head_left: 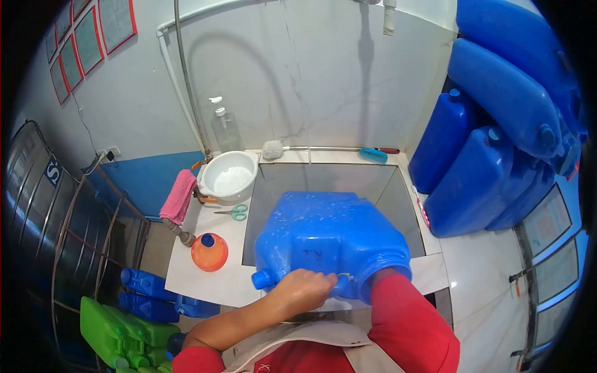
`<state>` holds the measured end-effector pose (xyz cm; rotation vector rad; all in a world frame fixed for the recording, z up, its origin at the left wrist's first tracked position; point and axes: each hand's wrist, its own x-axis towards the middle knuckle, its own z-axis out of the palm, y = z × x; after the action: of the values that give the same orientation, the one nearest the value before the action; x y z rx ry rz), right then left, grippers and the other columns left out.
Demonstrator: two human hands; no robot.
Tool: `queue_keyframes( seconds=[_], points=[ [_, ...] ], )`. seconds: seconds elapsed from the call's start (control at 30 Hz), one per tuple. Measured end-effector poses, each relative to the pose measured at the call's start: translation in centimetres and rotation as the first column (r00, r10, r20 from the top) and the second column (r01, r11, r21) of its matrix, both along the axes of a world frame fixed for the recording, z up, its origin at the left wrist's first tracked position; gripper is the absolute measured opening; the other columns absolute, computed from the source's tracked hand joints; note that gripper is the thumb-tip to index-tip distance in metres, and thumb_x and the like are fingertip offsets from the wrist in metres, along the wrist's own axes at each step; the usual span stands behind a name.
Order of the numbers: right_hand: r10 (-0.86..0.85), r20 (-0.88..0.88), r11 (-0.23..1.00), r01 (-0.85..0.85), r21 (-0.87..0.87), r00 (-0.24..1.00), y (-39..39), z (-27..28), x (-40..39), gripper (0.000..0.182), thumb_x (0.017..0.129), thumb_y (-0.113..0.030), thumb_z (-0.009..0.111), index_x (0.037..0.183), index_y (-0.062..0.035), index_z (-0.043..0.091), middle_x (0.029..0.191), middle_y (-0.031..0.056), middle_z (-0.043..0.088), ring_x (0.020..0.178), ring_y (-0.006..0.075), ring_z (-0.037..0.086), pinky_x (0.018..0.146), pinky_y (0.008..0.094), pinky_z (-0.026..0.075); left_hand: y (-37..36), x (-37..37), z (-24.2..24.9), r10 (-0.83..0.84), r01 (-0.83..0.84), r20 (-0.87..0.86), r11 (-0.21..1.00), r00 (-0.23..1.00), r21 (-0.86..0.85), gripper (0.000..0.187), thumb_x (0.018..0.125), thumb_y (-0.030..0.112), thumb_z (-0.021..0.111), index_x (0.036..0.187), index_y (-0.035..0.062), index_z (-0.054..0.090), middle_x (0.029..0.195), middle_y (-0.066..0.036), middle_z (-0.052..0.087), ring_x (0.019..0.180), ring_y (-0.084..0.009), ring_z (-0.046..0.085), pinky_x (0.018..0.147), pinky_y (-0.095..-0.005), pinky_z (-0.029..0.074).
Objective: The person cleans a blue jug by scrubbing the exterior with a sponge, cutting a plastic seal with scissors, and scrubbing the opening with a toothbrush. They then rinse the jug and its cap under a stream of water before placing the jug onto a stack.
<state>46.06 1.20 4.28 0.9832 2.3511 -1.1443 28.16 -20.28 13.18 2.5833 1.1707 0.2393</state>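
A large blue plastic jerrycan (329, 236) lies tilted over the tiled sink basin (323, 177), wet with soap suds. My left hand (303, 288) grips its handle near the small spout at the front edge. My right arm in a red sleeve (404, 311) goes into the can's wide mouth, so my right hand is hidden inside it.
On the counter to the left are an orange funnel (209, 251), green scissors (236, 212), a white basin (229, 175), a pink cloth (179, 196) and a clear bottle (225, 129). A long-handled brush (329, 150) lies behind the sink. Blue jerrycans (491, 161) are stacked at the right; blue and green ones (134, 317) stand at lower left.
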Motion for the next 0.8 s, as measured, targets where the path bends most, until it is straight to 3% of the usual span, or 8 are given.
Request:
queue_keyframes(
  seconds=[0.1, 0.23, 0.43, 0.5, 0.6, 0.8],
  points=[
    [0.025, 0.084, 0.999, -0.029, 0.044, 0.996, 0.4, -0.3, 1.6, 0.038, 0.081, -0.015, 0.053, 0.118, -0.0033, 0.055, 0.119, 0.0144, 0.057, 0.105, 0.0281, 0.056, 0.09, 0.0412, 0.045, 0.6, -0.2, 1.9, 0.056, -0.069, -0.131, 0.993, 0.99, -0.098, 0.018, 0.074, 0.016, 0.058, 0.087, 0.0037, 0.054, 0.063, -0.017, 0.061, 0.06, -0.0347, 0.062, 0.053, -0.0459, 0.049],
    [0.084, 0.171, 0.989, -0.104, 0.11, 0.982, 1.0, -0.5, 0.6, 0.038, 0.081, -0.015, 0.053, 0.117, -0.0035, 0.056, 0.119, 0.0145, 0.057, 0.105, 0.0283, 0.056, 0.09, 0.0415, 0.045, 1.1, 0.2, 1.5, 0.1, -0.116, -0.167, 0.989, 0.981, -0.092, 0.019, 0.075, 0.016, 0.057, 0.089, 0.0031, 0.055, 0.064, -0.017, 0.061, 0.061, -0.0349, 0.062, 0.054, -0.0462, 0.049],
    [0.144, 0.372, 0.949, -0.234, 0.209, 0.917, 2.6, 1.1, 0.1, 0.038, 0.081, -0.016, 0.053, 0.117, -0.0038, 0.056, 0.119, 0.0147, 0.057, 0.104, 0.0287, 0.057, 0.089, 0.0418, 0.046, 1.7, 1.1, 1.3, 0.121, -0.122, -0.026, 0.992, 0.992, -0.012, 0.016, 0.074, 0.016, 0.057, 0.084, 0.0032, 0.058, 0.064, -0.017, 0.062, 0.06, -0.0343, 0.063, 0.052, -0.0456, 0.049],
    [0.162, 0.422, 0.942, -0.267, 0.203, 0.892, 1.8, 0.1, -0.1, 0.038, 0.08, -0.016, 0.053, 0.116, -0.0039, 0.057, 0.119, 0.0147, 0.057, 0.104, 0.0288, 0.057, 0.089, 0.042, 0.046, 2.3, 1.4, 0.7, 0.209, -0.209, -0.002, 0.977, 0.978, 0.043, 0.014, 0.072, 0.014, 0.057, 0.081, 0.0037, 0.06, 0.065, -0.017, 0.062, 0.06, -0.034, 0.063, 0.052, -0.0446, 0.05],
    [0.16, 0.489, 0.943, -0.279, 0.182, 0.857, -0.6, -1.8, 0.9, 0.038, 0.08, -0.016, 0.053, 0.116, -0.0041, 0.057, 0.119, 0.0148, 0.057, 0.104, 0.029, 0.057, 0.089, 0.0422, 0.046, 4.5, 1.8, -0.5, 0.187, -0.19, 0.031, 0.975, 0.982, 0.116, 0.013, 0.071, 0.013, 0.057, 0.079, 0.0041, 0.062, 0.067, -0.017, 0.063, 0.061, -0.0341, 0.064, 0.054, -0.0435, 0.051],
    [0.158, 0.624, 0.939, -0.312, 0.145, 0.765, -4.7, -4.1, 3.6, 0.038, 0.08, -0.016, 0.053, 0.115, -0.0044, 0.058, 0.119, 0.015, 0.057, 0.104, 0.0293, 0.057, 0.089, 0.0425, 0.046, 8.0, 2.8, -5.3, 0.21, -0.205, -0.049, 0.975, 0.977, 0.083, 0.016, 0.069, 0.014, 0.058, 0.08, 0.0062, 0.066, 0.07, -0.018, 0.064, 0.065, -0.0335, 0.064, 0.058, -0.0442, 0.052]
  ],
)
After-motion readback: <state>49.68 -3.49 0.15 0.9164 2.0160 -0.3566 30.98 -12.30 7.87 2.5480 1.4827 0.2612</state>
